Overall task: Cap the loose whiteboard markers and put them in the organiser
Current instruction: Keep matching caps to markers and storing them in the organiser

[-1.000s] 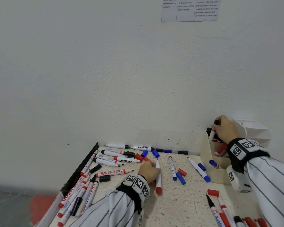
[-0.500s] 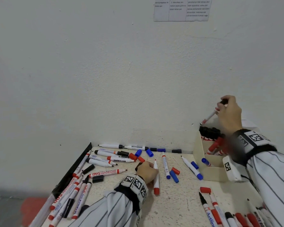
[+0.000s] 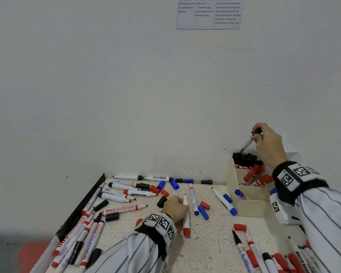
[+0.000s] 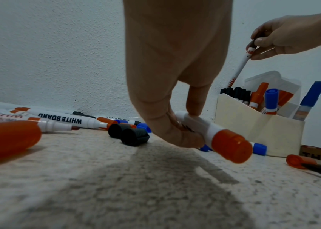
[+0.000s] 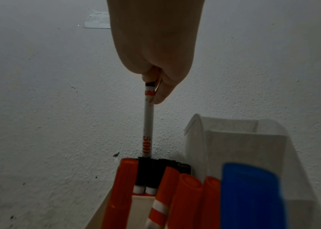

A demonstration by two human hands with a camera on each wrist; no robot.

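My right hand (image 3: 256,134) pinches a black-capped white marker (image 3: 246,143) by its cap, raised above the cream organiser (image 3: 248,207). In the right wrist view the marker (image 5: 148,120) hangs nearly upright, its lower end at the black-capped markers (image 5: 155,168) in the organiser's back compartment. Red-capped markers (image 3: 253,173) lean in the middle compartment. My left hand (image 3: 182,203) rests on the table and grips a red marker (image 3: 186,219), thin tip toward the wall. The left wrist view shows its fingers (image 4: 195,99) round the barrel, with the red end (image 4: 232,145) sticking out.
Loose caps lie about: a black cap (image 3: 161,201), a red cap (image 3: 240,227), blue caps (image 3: 174,184). Several markers are piled along the table's black left edge (image 3: 83,205) and at the front right (image 3: 274,261). The wall stands close behind, with a paper sheet (image 3: 208,12).
My right hand has lifted the black-capped marker from low in the organiser to well above it. The left hand has stayed on the red marker.
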